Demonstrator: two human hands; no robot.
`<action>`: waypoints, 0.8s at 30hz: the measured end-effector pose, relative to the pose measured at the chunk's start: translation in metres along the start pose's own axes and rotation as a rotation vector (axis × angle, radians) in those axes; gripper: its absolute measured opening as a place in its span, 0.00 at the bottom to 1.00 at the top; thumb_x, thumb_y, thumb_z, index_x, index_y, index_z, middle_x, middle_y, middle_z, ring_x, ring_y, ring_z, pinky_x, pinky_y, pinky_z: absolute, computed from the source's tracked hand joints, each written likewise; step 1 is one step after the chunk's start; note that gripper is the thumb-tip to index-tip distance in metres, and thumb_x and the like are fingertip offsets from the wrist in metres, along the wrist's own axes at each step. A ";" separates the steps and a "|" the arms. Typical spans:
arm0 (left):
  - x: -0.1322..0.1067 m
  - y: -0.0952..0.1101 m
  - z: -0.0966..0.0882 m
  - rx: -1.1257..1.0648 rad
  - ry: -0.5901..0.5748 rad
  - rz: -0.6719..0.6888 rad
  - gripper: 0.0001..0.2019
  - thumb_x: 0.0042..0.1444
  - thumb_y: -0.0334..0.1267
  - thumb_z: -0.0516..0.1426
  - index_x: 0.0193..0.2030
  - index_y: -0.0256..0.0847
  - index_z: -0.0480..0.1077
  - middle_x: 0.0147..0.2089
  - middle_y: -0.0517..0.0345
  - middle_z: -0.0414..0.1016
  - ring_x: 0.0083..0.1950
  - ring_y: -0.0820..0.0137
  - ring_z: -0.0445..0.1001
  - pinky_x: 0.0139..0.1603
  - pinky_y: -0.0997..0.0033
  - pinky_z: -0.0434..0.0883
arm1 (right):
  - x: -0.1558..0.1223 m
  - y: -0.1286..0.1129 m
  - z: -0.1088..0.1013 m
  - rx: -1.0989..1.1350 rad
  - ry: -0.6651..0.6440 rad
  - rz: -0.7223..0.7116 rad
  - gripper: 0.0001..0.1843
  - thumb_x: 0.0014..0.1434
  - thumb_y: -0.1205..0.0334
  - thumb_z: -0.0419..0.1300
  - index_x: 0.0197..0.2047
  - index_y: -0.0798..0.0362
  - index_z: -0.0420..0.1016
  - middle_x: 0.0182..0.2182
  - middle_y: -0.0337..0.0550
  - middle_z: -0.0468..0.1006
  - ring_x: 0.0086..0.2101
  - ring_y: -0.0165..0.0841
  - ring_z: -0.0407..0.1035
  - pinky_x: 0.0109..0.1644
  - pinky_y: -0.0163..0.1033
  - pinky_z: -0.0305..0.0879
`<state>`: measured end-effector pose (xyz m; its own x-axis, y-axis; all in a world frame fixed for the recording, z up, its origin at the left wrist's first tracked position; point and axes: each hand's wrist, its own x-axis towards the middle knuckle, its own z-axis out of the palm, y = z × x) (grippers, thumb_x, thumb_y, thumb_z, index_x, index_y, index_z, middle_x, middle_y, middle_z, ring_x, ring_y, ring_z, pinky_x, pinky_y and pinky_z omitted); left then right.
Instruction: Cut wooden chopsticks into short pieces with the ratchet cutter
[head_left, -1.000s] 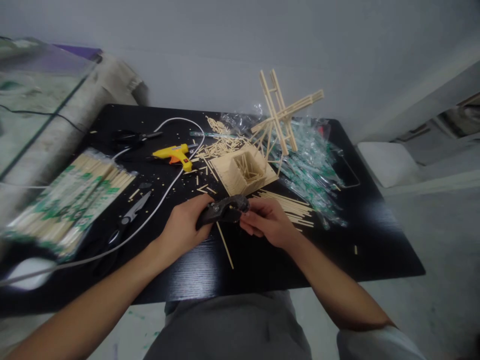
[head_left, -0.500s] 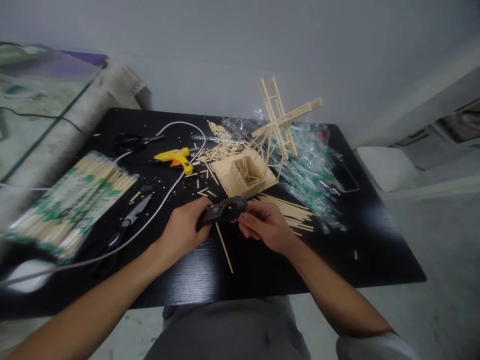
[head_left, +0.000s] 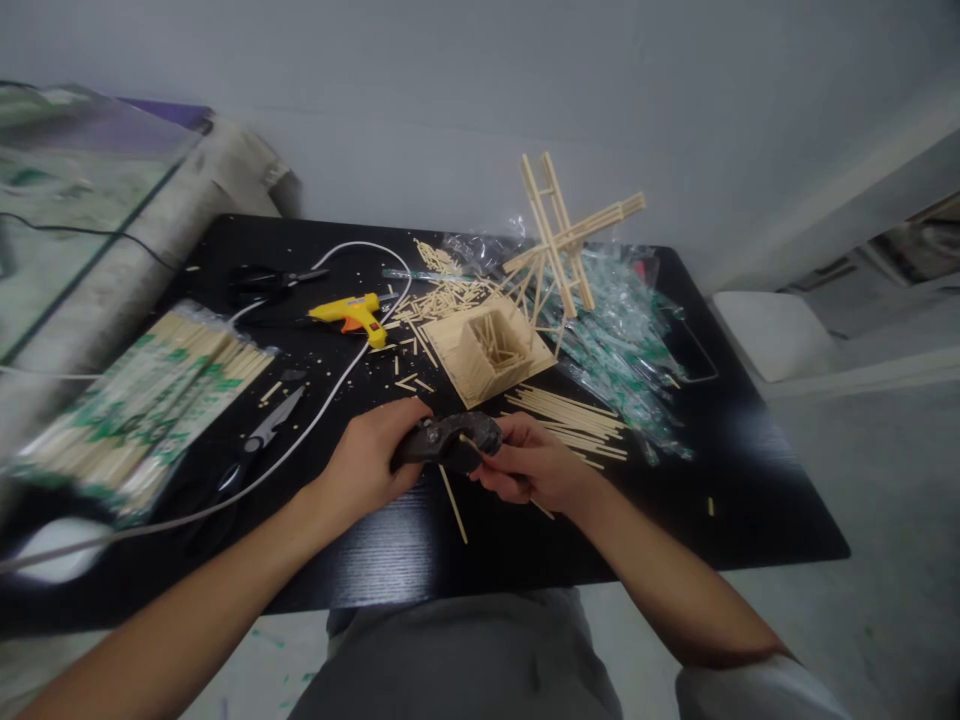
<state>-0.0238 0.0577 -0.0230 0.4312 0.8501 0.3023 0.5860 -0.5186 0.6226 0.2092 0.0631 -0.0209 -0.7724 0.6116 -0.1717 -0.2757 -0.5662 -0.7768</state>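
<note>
My left hand [head_left: 373, 450] is closed around the handle of a black hand cutter [head_left: 444, 440] with a curved jaw, held over the table's front half. Pinched in my right hand [head_left: 546, 465] is a thin wooden stick [head_left: 544, 511]; its near end sticks out below the palm. The stick's other end meets the cutter's jaw. Below the tool, a loose stick [head_left: 454, 506] lies on the table. Just behind stands a square stick-built box [head_left: 480, 362] on a flat base, with short pieces inside. Loose long sticks [head_left: 570, 420] lie by my right hand.
A yellow glue gun [head_left: 349, 312] and white cable [head_left: 330, 385] lie left, near scissors [head_left: 262, 430] and another black-handled pair [head_left: 277, 283]. Packs of sticks [head_left: 142, 400] are at far left. A cross-shaped stick frame [head_left: 559, 235] and plastic wrappers [head_left: 622, 340] stand back right.
The cutter has come slightly nearer and tipped, so its jaw shows more. The stick in my right hand now shows at the jaw and below my palm.
</note>
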 end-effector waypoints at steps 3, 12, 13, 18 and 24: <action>-0.002 0.000 0.000 -0.018 -0.021 -0.023 0.11 0.46 0.25 0.52 0.36 0.42 0.67 0.30 0.62 0.74 0.30 0.71 0.73 0.32 0.74 0.67 | 0.000 -0.001 0.000 0.021 -0.003 0.017 0.19 0.61 0.48 0.71 0.36 0.58 0.78 0.17 0.30 0.65 0.14 0.19 0.47 0.15 0.28 0.38; -0.001 -0.003 0.003 0.003 -0.018 -0.104 0.08 0.51 0.28 0.53 0.36 0.43 0.68 0.30 0.61 0.75 0.28 0.69 0.74 0.31 0.72 0.68 | 0.002 -0.004 -0.001 -0.144 0.142 -0.087 0.19 0.63 0.47 0.69 0.36 0.58 0.79 0.18 0.32 0.69 0.14 0.19 0.49 0.16 0.28 0.41; -0.001 -0.004 0.004 0.010 -0.013 -0.117 0.07 0.52 0.28 0.53 0.36 0.43 0.68 0.30 0.60 0.76 0.29 0.69 0.75 0.32 0.71 0.69 | 0.003 -0.004 0.000 -0.171 0.182 -0.118 0.19 0.62 0.47 0.69 0.37 0.57 0.78 0.19 0.33 0.72 0.15 0.20 0.51 0.16 0.28 0.42; -0.002 -0.008 0.006 0.041 0.003 -0.137 0.08 0.54 0.30 0.54 0.39 0.41 0.71 0.34 0.57 0.79 0.34 0.65 0.79 0.36 0.68 0.71 | 0.006 -0.006 0.007 -0.231 0.321 -0.243 0.18 0.54 0.52 0.75 0.33 0.54 0.74 0.26 0.37 0.79 0.17 0.21 0.59 0.17 0.28 0.48; 0.000 -0.006 0.005 0.030 0.009 -0.084 0.12 0.53 0.29 0.54 0.44 0.40 0.72 0.39 0.54 0.81 0.39 0.63 0.80 0.42 0.65 0.74 | 0.004 -0.006 0.005 -0.251 0.260 -0.241 0.16 0.60 0.53 0.72 0.32 0.55 0.75 0.25 0.40 0.80 0.17 0.22 0.60 0.17 0.29 0.48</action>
<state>-0.0244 0.0603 -0.0308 0.3735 0.8916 0.2559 0.6407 -0.4474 0.6239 0.2049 0.0661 -0.0145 -0.5244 0.8468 -0.0892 -0.2580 -0.2579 -0.9311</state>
